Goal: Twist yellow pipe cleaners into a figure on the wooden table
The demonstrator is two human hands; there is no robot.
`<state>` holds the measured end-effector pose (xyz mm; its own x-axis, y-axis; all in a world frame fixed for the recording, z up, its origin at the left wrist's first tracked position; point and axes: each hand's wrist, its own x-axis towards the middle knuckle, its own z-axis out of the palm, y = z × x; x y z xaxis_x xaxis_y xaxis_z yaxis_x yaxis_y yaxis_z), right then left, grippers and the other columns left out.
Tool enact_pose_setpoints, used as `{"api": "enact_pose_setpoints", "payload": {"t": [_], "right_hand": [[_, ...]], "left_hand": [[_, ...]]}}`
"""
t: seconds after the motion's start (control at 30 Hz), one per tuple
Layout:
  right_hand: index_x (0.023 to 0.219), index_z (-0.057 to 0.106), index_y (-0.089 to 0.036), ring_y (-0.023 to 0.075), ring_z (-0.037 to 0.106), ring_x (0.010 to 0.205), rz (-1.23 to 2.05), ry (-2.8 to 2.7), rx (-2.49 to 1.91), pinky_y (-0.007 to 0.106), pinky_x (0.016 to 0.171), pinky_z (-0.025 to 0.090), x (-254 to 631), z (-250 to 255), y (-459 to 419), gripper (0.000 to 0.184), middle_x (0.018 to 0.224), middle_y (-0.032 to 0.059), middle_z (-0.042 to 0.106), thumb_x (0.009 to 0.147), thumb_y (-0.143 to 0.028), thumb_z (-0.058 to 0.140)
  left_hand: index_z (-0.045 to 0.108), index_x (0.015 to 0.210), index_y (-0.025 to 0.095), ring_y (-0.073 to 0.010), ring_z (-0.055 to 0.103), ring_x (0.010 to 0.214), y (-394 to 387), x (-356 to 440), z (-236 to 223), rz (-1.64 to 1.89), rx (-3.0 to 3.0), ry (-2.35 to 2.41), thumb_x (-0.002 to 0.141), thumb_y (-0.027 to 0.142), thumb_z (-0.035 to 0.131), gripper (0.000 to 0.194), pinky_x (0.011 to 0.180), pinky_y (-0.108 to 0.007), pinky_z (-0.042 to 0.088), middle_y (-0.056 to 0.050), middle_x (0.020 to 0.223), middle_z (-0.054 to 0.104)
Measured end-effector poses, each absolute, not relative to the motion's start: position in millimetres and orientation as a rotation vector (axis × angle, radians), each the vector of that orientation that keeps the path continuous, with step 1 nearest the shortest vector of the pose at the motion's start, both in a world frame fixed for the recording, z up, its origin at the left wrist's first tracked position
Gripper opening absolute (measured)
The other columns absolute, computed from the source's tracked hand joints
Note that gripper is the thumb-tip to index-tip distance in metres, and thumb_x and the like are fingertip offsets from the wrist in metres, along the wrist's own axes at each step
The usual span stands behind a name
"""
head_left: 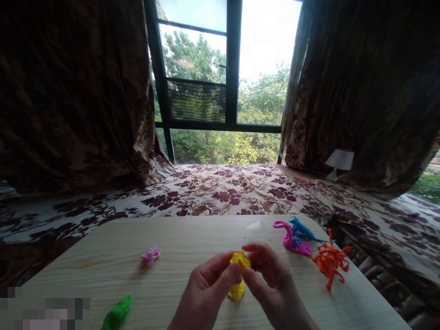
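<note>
Both my hands meet over the near middle of a light wooden table (172, 238). My left hand (206, 288) and my right hand (271, 279) pinch a lump of yellow modelling clay (239, 275) between thumbs and fingertips, just above the tabletop. The lower part of the yellow clay hangs below my fingers.
A small pink clay piece (150, 255) lies left of my hands and a green one (117, 313) at the near left edge. At the right lie a magenta figure (294, 240), a blue figure (302, 229) and an orange stringy figure (330, 261). A floral-covered bench (223, 188), a white lamp (339, 162) and a window lie behind.
</note>
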<state>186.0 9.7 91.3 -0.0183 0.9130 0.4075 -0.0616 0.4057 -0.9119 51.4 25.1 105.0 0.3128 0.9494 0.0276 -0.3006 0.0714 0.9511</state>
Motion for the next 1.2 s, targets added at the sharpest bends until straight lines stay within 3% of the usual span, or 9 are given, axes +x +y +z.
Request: {"api": "enact_pose_setpoints", "payload": {"t": [0.13,0.27,0.37,0.47,0.53,0.7,0.87,1.1,1.2], "right_hand": [[0.084,0.052,-0.017,0.0119,0.051,0.064,0.964,-1.396,-0.883,0.025,0.059,0.044,182.6,92.2,8.0,0.010,0.072,0.0006,0.056,0.079,-0.025,0.055],[0.072,0.047,-0.018,0.0100,0.046,0.057,0.812,-1.431,-1.000,0.023,0.052,0.041,179.3,88.2,7.5,0.011,0.064,-0.0021,0.050,0.080,-0.023,0.053],[0.084,0.051,-0.018,0.0112,0.047,0.060,0.670,-1.570,-1.028,0.024,0.056,0.042,185.4,89.0,7.7,0.004,0.066,-0.0015,0.051,0.082,-0.021,0.049],[0.113,0.046,-0.019,0.0137,0.050,0.068,0.428,-1.772,-0.967,0.028,0.065,0.044,194.7,92.5,8.8,0.039,0.077,0.0006,0.053,0.076,-0.019,0.056],[0.119,0.042,-0.021,0.0151,0.050,0.073,0.301,-1.881,-0.941,0.030,0.066,0.043,198.3,93.9,9.9,0.050,0.082,0.0018,0.052,0.072,-0.016,0.059],[0.101,0.050,-0.019,0.0138,0.047,0.066,0.225,-1.888,-0.967,0.028,0.059,0.039,195.2,93.5,12.4,0.032,0.073,-0.0002,0.049,0.071,-0.009,0.055],[0.082,0.052,-0.018,0.0136,0.044,0.060,0.162,-1.893,-0.983,0.027,0.054,0.035,190.3,92.8,12.3,0.021,0.064,-0.0020,0.045,0.065,-0.006,0.052],[0.120,0.042,-0.021,0.0176,0.048,0.075,0.108,-1.991,-0.930,0.032,0.064,0.041,189.4,88.3,12.7,0.051,0.084,0.0039,0.054,0.072,-0.014,0.059],[0.121,0.043,-0.024,0.0186,0.049,0.078,0.093,-2.004,-0.955,0.032,0.066,0.042,191.1,93.1,14.3,0.050,0.085,0.0034,0.053,0.074,-0.019,0.059]], "left_hand": [[0.071,0.085,0.017,-0.0156,0.054,0.070,23.4,49.3,113.3,1.100,1.187,0.799,0.070,0.028,0.064,0.020,0.066,-0.024,0.044,-0.003,0.071,0.063],[0.071,0.081,0.016,-0.0146,0.050,0.068,21.7,50.7,113.4,1.121,1.322,0.797,0.072,0.027,0.062,0.018,0.064,-0.023,0.042,-0.003,0.072,0.059],[0.070,0.084,0.016,-0.0131,0.049,0.064,20.9,51.8,109.5,1.104,1.181,0.848,0.074,0.029,0.059,0.020,0.062,-0.022,0.041,-0.001,0.065,0.059],[0.070,0.085,0.017,-0.0113,0.048,0.061,21.6,50.4,107.2,1.026,0.976,0.807,0.078,0.032,0.054,0.023,0.064,-0.022,0.041,-0.001,0.063,0.059],[0.069,0.085,0.017,-0.0111,0.049,0.063,23.2,48.7,106.9,0.984,0.943,0.758,0.079,0.033,0.053,0.024,0.065,-0.022,0.042,-0.002,0.068,0.060],[0.068,0.087,0.011,-0.0148,0.053,0.065,26.9,46.2,110.8,0.873,1.103,0.759,0.083,0.043,0.039,0.043,0.064,-0.027,0.043,-0.007,0.073,0.063],[0.067,0.093,0.013,-0.0156,0.054,0.074,25.3,44.3,116.2,0.851,1.301,0.750,0.078,0.031,0.055,0.026,0.070,-0.026,0.041,-0.005,0.075,0.064],[0.067,0.092,0.015,-0.0161,0.053,0.076,22.3,46.1,103.6,0.981,1.227,0.782,0.082,0.031,0.048,0.026,0.071,-0.026,0.041,-0.004,0.077,0.065],[0.067,0.093,0.016,-0.0148,0.051,0.072,21.7,47.2,102.9,1.039,1.327,0.808,0.083,0.032,0.046,0.028,0.067,-0.025,0.041,-0.002,0.074,0.063]]}}
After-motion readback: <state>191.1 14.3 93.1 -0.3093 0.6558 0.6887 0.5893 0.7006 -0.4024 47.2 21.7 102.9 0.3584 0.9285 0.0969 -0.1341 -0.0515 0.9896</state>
